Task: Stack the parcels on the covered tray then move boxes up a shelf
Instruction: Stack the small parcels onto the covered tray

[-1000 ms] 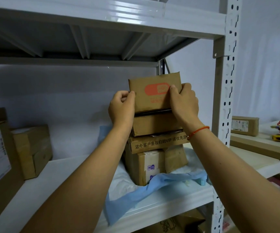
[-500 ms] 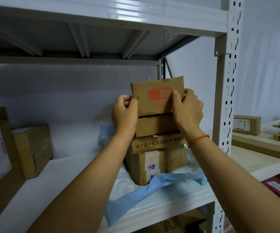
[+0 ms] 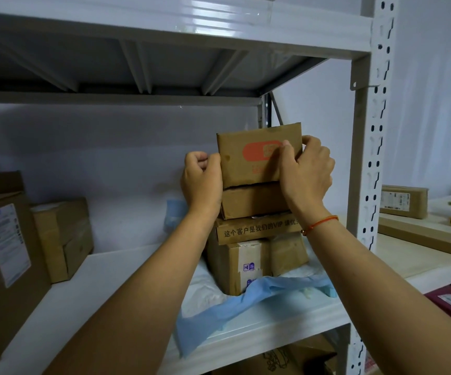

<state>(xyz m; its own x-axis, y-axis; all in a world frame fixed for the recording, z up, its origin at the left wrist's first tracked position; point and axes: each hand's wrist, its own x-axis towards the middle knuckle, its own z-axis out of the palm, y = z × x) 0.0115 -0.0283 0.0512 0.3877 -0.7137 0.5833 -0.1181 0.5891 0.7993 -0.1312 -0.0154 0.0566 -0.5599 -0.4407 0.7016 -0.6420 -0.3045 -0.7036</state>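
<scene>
Gripping the top parcel [image 3: 256, 155] at centre frame, both hands steady it on the stack. The left hand [image 3: 202, 182] has its fingers curled, thumb pressed to the parcel's left edge. The right hand [image 3: 306, 171] wraps the right edge, thumb across the orange mark on the front. Below sits a plain parcel [image 3: 251, 200], then a printed box [image 3: 256, 230], then two boxes [image 3: 241, 263] standing on the covered tray [image 3: 246, 307], whose blue cloth spills over the shelf edge [image 3: 273, 331]. Two larger cartons [image 3: 5, 253] stand at the left of the frame. At the far right, a small labelled box [image 3: 404, 201] rests on the neighbouring shelf.
</scene>
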